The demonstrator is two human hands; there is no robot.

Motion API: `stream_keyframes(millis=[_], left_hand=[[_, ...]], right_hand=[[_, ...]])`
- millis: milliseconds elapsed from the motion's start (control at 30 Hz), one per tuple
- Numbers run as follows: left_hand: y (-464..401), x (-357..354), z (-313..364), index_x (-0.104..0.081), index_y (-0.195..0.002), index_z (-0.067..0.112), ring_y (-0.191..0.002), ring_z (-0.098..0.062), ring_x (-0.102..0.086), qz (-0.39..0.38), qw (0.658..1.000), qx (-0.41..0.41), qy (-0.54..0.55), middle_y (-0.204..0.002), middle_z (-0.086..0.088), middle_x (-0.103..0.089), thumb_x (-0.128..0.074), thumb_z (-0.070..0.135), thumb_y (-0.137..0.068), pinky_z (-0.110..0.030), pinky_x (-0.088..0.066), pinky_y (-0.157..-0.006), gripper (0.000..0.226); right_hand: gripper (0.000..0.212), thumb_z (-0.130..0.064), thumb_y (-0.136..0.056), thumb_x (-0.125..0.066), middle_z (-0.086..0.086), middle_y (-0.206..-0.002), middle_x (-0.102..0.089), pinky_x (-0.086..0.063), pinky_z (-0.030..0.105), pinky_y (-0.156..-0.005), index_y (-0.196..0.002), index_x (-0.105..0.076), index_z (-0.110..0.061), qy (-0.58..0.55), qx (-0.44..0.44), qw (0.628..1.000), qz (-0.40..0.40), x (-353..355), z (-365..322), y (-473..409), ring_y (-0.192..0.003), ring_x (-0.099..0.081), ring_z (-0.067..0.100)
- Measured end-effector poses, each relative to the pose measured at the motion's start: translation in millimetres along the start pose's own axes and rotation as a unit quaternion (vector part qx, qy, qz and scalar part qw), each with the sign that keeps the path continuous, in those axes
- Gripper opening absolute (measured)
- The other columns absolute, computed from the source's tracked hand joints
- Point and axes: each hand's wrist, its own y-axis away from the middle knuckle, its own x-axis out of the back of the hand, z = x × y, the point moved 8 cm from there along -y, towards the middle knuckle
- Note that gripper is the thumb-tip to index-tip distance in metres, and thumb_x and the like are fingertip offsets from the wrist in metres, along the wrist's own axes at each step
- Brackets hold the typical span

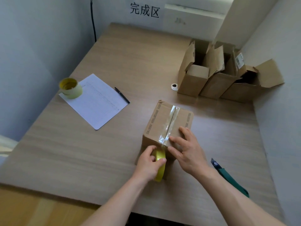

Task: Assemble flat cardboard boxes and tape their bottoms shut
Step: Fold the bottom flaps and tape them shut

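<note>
1. Cardboard box point(164, 126) is placed on the wooden table point(114, 62), near its front edge, with the bottom flaps turned up and closed.
2. Clear tape point(169, 123) is laid along the seam between the flaps and reaches over the near edge.
3. A yellow tape roll point(160, 165) is gripped by the left hand point(149, 165), against the near side of the box.
4. The right hand point(187, 150) is pressed on the box with fingers spread; nothing is grasped.
5. Three open boxes point(219, 75) are seen at the far right.
6. A green knife point(231, 178) lies beside the right forearm.
</note>
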Motion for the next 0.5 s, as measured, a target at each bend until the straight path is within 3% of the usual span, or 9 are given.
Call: stream_keyframes(millis=[67, 100, 167, 233, 367, 500], left_hand=[[-6.6, -2.8, 2.7, -0.063, -0.108, 0.014, -0.087, -0.033, -0.070, 0.002, 0.999, 0.038, -0.001, -0.090, -0.017, -0.071, -0.076, 0.009, -0.078, -0.040, -0.057, -0.080, 0.033], [-9.6, -1.9, -0.5, -0.065, -0.101, 0.013, -0.084, -0.035, -0.069, 0.006, 0.997, 0.069, 0.020, -0.087, -0.017, -0.071, -0.074, 0.007, -0.077, -0.043, -0.057, -0.077, 0.026], [-9.5, -1.5, -11.6, -0.062, -0.093, 0.008, -0.064, -0.031, -0.067, -0.006, 0.986, 0.148, 0.073, -0.074, -0.017, -0.065, -0.066, -0.001, -0.081, -0.038, -0.055, -0.056, 0.015], [-6.0, -2.9, -18.1, -0.059, -0.093, 0.004, -0.051, -0.026, -0.062, -0.031, 0.978, 0.186, 0.089, -0.068, -0.017, -0.060, -0.060, -0.001, -0.088, -0.029, -0.048, -0.045, 0.007], [-6.3, -7.8, -15.1, -0.066, -0.087, 0.004, -0.046, -0.021, -0.061, -0.025, 0.983, 0.164, 0.072, -0.066, -0.017, -0.060, -0.060, 0.005, -0.092, -0.023, -0.046, -0.045, 0.008], [-2.7, -21.8, -18.7, -0.066, -0.093, 0.009, -0.041, -0.020, -0.057, -0.028, 0.981, 0.167, 0.095, -0.066, -0.020, -0.064, -0.059, 0.018, -0.096, -0.025, -0.047, -0.046, 0.012]], right_hand=[[0.037, -0.053, -0.087, -0.063, -0.010, -0.154, -0.027, -0.040, 0.039, -0.106, -0.122, -0.063, -0.040, 0.012, -0.006, 1.000, -0.005, 0.8, -1.1, -0.1, -0.145, -0.016, 0.007], [0.037, -0.054, -0.088, -0.062, -0.011, -0.154, -0.026, -0.042, 0.040, -0.105, -0.122, -0.062, -0.042, 0.019, -0.008, 1.000, -0.010, 0.8, -0.6, 0.0, -0.145, -0.015, 0.007], [0.036, -0.055, -0.088, -0.061, -0.012, -0.155, -0.025, -0.044, 0.041, -0.104, -0.122, -0.060, -0.044, 0.028, -0.009, 0.999, -0.016, 1.0, 0.3, -0.6, -0.146, -0.015, 0.007], [0.035, -0.056, -0.087, -0.061, -0.013, -0.154, -0.024, -0.045, 0.042, -0.104, -0.121, -0.059, -0.045, 0.029, -0.007, 0.999, -0.022, 1.4, 0.6, -1.8, -0.146, -0.017, 0.009], [0.033, -0.053, -0.087, -0.062, -0.015, -0.153, -0.025, -0.047, 0.043, -0.102, -0.118, -0.059, -0.044, 0.019, 0.006, 0.999, -0.030, 4.5, 4.3, -8.2, -0.144, -0.023, 0.010], [0.037, -0.046, -0.087, -0.067, -0.014, -0.159, -0.021, -0.034, 0.042, -0.114, -0.124, -0.058, -0.045, 0.002, 0.002, 0.996, -0.091, 10.2, 18.0, -20.6, -0.149, -0.010, 0.007]])
